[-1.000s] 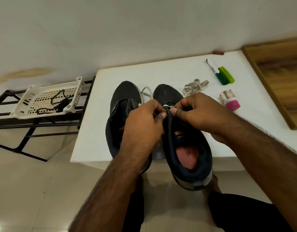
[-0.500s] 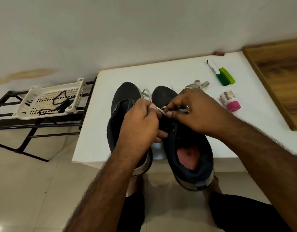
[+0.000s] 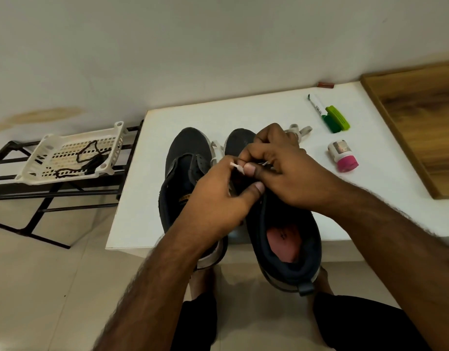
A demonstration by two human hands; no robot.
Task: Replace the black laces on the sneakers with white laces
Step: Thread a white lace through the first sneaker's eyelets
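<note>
Both hands met over the right sneaker [image 3: 281, 224] at the surface's near edge: the left hand [image 3: 218, 198] pinched the white lace [image 3: 236, 167] by its tip while the right hand [image 3: 284, 171] curled round the eyelet area, probably steadying it for threading. Beside it sat the left sneaker [image 3: 185, 158]. A spare white lace [image 3: 300, 130] waited behind. Off the surface's left edge, black laces [image 3: 89, 160] lay discarded in a basket [image 3: 43, 171].
</note>
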